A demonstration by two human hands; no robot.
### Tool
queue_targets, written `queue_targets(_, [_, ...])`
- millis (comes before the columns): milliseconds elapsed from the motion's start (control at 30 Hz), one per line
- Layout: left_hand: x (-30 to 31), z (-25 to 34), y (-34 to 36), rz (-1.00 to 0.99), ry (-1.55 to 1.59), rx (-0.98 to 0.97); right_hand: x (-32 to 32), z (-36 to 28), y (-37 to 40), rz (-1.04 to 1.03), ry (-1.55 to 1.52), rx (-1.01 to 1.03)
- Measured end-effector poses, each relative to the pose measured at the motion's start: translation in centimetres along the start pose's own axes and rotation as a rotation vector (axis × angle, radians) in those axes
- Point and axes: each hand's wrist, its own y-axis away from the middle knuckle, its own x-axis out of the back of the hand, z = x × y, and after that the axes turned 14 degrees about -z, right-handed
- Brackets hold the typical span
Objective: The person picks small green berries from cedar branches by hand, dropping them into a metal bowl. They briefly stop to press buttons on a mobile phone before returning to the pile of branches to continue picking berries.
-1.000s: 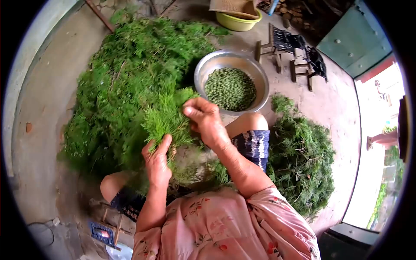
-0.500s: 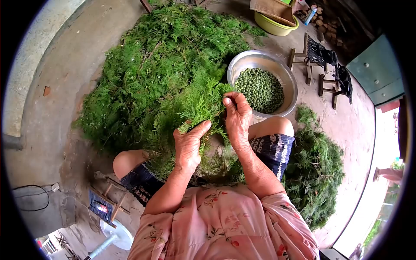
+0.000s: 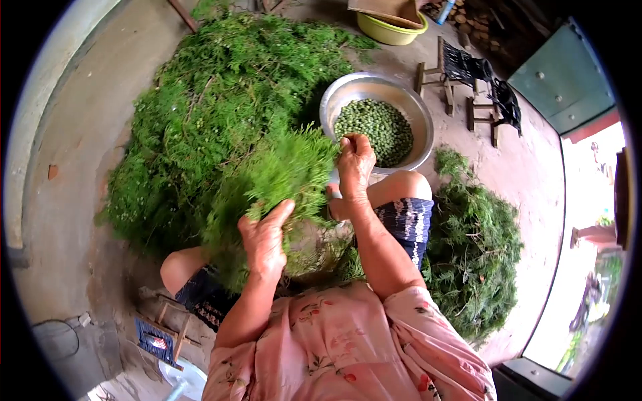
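A leafy green branch (image 3: 287, 170) is gripped in my left hand (image 3: 265, 244), thumb over its stems, above my lap. My right hand (image 3: 356, 164) is closed, fingertips pinched together at the near left rim of the metal basin; what it holds, if anything, is too small to make out. Many small round green cones (image 3: 378, 130) lie in the metal basin (image 3: 422, 127). Beyond my left hand spreads a large heap of green branches (image 3: 200, 113).
A smaller branch pile (image 3: 475, 254) lies to the right of my knee. Low folding stools (image 3: 461, 67) stand behind the basin, near a teal cabinet (image 3: 558, 80). A yellow tub (image 3: 391, 31) is at the top. Another stool (image 3: 160, 334) and a fan are at lower left.
The view has shifted, so the basin and piles appear further left. My left hand has moved away from my right with the branch, which is blurred. My right hand has come away from the leaves.
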Motion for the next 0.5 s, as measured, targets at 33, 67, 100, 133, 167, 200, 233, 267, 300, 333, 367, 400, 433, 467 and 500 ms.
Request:
queue_targets(33, [0.8,-0.2,-0.5,0.012,-0.018,0.003,0.7,-0.7,-0.1,-0.018,-0.020,0.025])
queue_targets(67, [1.7,-0.4,-1.1,0.030,-0.034,0.010,1.4,-0.8,0.1,-0.114,0.012,0.008])
queue_targets(100, [1.9,0.1,-1.1,0.039,-0.034,0.071,1.8,-1.8,0.4,-0.160,-0.280,-0.117])
queue_targets(133, [1.5,0.5,-1.1,0.049,0.022,0.025,1.9,-2.6,0.6,-0.211,-0.577,-0.240])
queue_targets(167, [1.4,0.3,-1.3,0.083,0.043,0.019,2.4,-1.8,0.3,-0.288,-0.824,-0.281])
queue_targets(200, [1.5,0.2,-1.4,0.124,0.060,0.008,2.7,-2.0,0.4,-0.287,-0.971,-0.284])
queue_targets(233, [2.0,-0.1,-1.6,0.080,0.080,0.046,3.0,-1.9,0.3,-0.309,-1.064,-0.265])
queue_targets(267, [2.4,-0.3,-1.8,0.031,0.100,0.087,3.5,-1.7,0.1,-0.325,-1.155,-0.243])
queue_targets(300, [2.3,-0.3,-1.6,0.051,0.107,0.099,3.9,-1.6,0.0,-0.315,-1.160,-0.261])
queue_targets(333, [2.3,-0.5,-1.7,0.046,0.106,0.101,4.2,-1.6,0.0,-0.311,-1.160,-0.258])
queue_targets(367, [2.4,-0.9,-1.9,0.080,0.093,0.082,4.5,-1.7,-0.2,-0.306,-1.185,-0.287])
queue_targets(400, [2.6,-1.4,-2.1,0.114,0.079,0.064,4.8,-1.9,-0.3,-0.301,-1.211,-0.317])
queue_targets(433, [3.1,-1.6,-2.3,0.081,0.079,0.072,4.8,-2.1,-0.3,-0.263,-1.229,-0.357])
queue_targets(467, [3.5,-1.7,-2.5,0.078,0.082,0.073,4.9,-1.9,-0.4,-0.262,-1.226,-0.355])
queue_targets(500, [3.8,-1.8,-2.7,0.031,0.079,0.039,5.0,-1.5,-0.6,-0.226,-1.196,-0.380])
